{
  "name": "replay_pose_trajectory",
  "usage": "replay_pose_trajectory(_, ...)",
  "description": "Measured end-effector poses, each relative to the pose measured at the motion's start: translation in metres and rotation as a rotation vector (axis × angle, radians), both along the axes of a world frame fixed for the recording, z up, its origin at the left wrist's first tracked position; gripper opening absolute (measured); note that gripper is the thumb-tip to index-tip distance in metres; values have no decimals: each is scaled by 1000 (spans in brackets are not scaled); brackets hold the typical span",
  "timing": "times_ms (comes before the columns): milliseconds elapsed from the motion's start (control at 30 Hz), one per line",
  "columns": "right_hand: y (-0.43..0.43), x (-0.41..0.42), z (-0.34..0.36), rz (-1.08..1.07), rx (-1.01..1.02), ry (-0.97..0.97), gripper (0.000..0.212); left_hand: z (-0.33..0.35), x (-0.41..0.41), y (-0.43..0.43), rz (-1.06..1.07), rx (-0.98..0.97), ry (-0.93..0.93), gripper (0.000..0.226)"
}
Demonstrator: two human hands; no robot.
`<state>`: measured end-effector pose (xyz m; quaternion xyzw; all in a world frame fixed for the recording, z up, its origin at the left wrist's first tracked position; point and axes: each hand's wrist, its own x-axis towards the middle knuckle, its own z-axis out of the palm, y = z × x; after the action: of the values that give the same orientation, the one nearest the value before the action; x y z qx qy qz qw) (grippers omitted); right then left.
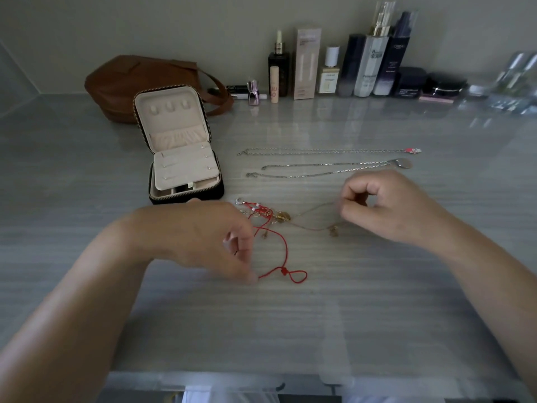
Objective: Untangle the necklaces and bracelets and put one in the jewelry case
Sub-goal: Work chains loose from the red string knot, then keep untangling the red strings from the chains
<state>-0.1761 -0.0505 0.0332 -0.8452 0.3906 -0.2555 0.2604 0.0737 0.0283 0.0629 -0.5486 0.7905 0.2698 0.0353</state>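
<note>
A tangle of a red cord bracelet (pixel 286 251) and a thin gold chain (pixel 312 212) with small charms lies on the grey table between my hands. My left hand (pixel 215 239) pinches the red cord near its knotted loop. My right hand (pixel 377 207) pinches the gold chain at its right end. Two silver necklaces lie straightened out behind them: one with a pink pendant (pixel 328 151), one with a round pendant (pixel 334 169). The open jewelry case (pixel 180 152), cream inside, stands at the left with its lid upright.
A brown leather bag (pixel 139 82) sits behind the case. A row of cosmetic bottles and jars (pixel 363 68) lines the back wall. The table's front edge (pixel 261 376) is near my body.
</note>
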Motion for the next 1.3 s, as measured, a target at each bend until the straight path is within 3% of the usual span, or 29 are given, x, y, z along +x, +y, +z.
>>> replay_pose_trajectory(100, 5, 3, 0, 39, -8, 157, 14, -6, -16, -5, 117, -217, 175, 36)
replay_pose_trajectory(233, 9, 7, 0, 78, -24, 236, 13, -21, -38, -3, 74, -434, -3, 41)
replay_pose_trajectory(300, 8, 10, -3, 62, -48, 189, 16, -21, -38, 0, 28, -378, -22, 33)
replay_pose_trajectory(400, 7, 21, -12, 21, -141, 136, 9, -15, -26, 0, 21, -245, -75, 46)
replay_pose_trajectory(467, 9, 32, -18, 16, -187, 133, 22, -12, -19, -3, 70, -203, -84, 46)
replay_pose_trajectory(567, 9, 46, -27, 15, -322, 192, 40, -15, -20, -10, 299, -362, 82, 23)
replay_pose_trajectory(633, 9, 50, -31, 16, -391, 241, 42, -22, -24, -15, 375, -507, 124, 25)
replay_pose_trajectory(733, 11, 51, -33, 19, -418, 222, 36, -34, -26, -20, 329, -556, 99, 32)
replay_pose_trajectory(900, 10, 48, -28, -12, -328, 155, 15, -37, -26, -23, 353, -521, 117, 9)
replay_pose_trajectory(1033, 9, 42, -22, -31, -169, 56, 4, -31, -26, -21, 418, -492, 208, 3)
replay_pose_trajectory(1100, 9, 37, -18, -73, -81, -21, 4, -27, -25, -20, 458, -486, 251, 3)
replay_pose_trajectory(1200, 6, 32, -17, -138, 48, -181, 23, -24, -22, -21, 492, -485, 335, 3)
replay_pose_trajectory(1300, 5, 34, -14, -144, 238, -345, 22, -24, -20, -22, 504, -481, 419, 4)
